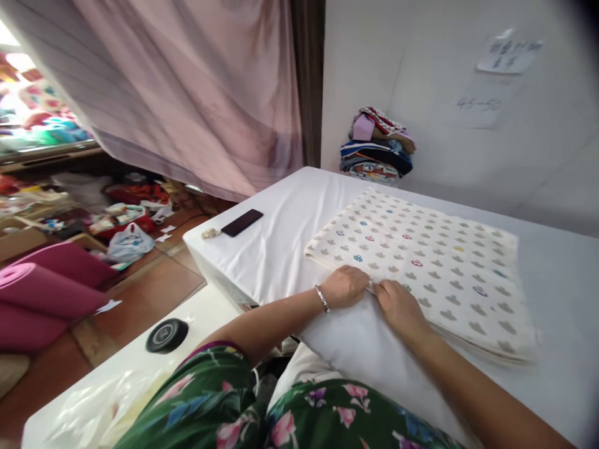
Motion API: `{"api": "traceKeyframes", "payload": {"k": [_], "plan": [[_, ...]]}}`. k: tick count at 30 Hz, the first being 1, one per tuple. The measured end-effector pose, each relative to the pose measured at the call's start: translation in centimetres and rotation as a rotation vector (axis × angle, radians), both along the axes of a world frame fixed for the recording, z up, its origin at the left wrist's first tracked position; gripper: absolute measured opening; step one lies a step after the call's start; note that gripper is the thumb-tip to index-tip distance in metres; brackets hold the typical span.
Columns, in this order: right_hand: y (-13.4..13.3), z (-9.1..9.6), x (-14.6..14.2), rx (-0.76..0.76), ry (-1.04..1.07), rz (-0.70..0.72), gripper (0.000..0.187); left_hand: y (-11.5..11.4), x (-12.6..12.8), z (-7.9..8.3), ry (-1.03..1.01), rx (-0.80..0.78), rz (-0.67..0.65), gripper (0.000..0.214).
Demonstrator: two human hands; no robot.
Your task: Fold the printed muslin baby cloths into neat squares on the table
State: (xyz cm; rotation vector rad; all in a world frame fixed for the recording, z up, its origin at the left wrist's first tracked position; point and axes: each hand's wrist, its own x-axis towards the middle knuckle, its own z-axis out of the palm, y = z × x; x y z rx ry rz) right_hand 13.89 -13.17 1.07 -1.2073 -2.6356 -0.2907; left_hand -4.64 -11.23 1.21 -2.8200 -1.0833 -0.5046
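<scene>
A folded cream cloth [421, 249] with grey cloud-like prints and a few coloured motifs lies flat in layers on the white-covered table. At its near edge, my left hand [345, 287], with a bracelet on the wrist, is closed in a pinch. Close beside it, my right hand [400, 305] is closed too, thumb and fingers together. Between the fingertips shows a small bit of white fabric [370, 285]. Whether it belongs to the printed cloth or to the white table cover [346, 337] below, I cannot tell.
A phone [242, 222] lies on the table's left, beside a small pale item [210, 234]. Folded fabrics [378, 149] are stacked against the wall. A black round object [167, 335] and clear plastic [93, 405] rest on a lower white surface. Pink rolls [37, 299] stand at left.
</scene>
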Motion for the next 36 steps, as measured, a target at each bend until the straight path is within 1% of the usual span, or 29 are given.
{"api": "traceKeyframes", "payload": {"k": [3,5,10,13,21,23,29,36], "plan": [[0.2,-0.6,0.2,-0.011,0.029,-0.006,0.019,-0.2,-0.3,-0.4,-0.007,0.035,-0.011,0.018],[0.2,-0.7,0.3,-0.013,0.058,-0.017,0.019,-0.3,-0.5,-0.3,0.004,0.043,0.014,0.018],[0.2,-0.7,0.4,-0.013,0.108,-0.029,0.022,0.0,-1.3,-0.1,0.049,0.046,0.132,0.015],[0.2,-0.8,0.3,-0.013,0.115,-0.033,0.023,0.3,-2.0,-0.1,0.064,0.054,0.207,0.016],[0.1,-0.7,0.3,-0.022,0.121,-0.039,0.023,0.8,-4.5,0.0,0.101,0.05,0.348,0.02],[0.1,-0.5,0.3,-0.036,0.124,-0.041,0.022,1.0,-5.0,0.0,0.102,0.053,0.352,0.021],[0.1,-0.2,0.2,-0.047,0.135,-0.034,0.019,1.3,-6.3,0.1,0.096,0.113,0.31,0.021],[-0.1,0.1,0.1,-0.044,0.112,-0.032,0.021,0.9,-7.7,0.6,0.04,0.08,0.233,0.022]]}}
